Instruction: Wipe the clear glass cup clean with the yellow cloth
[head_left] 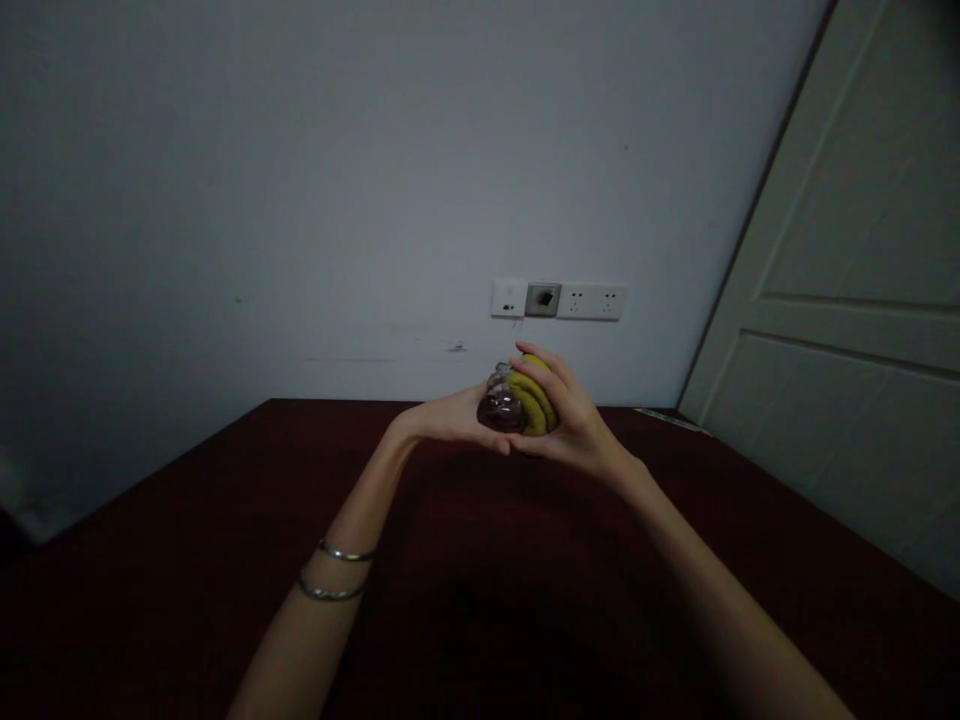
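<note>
Both of my hands are raised together above the far part of the dark red table [480,520]. My left hand [454,415] is closed around a clear, shiny, glass-like vessel [500,408] with a bumpy surface; its exact kind is hard to make out. Pressed against the vessel's right side is a yellow, soft-looking folded piece, perhaps a cloth [532,405]. My right hand [577,412] grips this yellow piece, with fingers over its top and the thumb below. The left fingers are mostly hidden behind the vessel. Two silver bangles [334,592] sit on my left forearm.
A pale wall [360,200] stands behind the table, with a row of sockets [592,302] above its far edge. On the right is a light panelled door [840,300]. A thin flat strip [671,420] lies near the table's far right corner.
</note>
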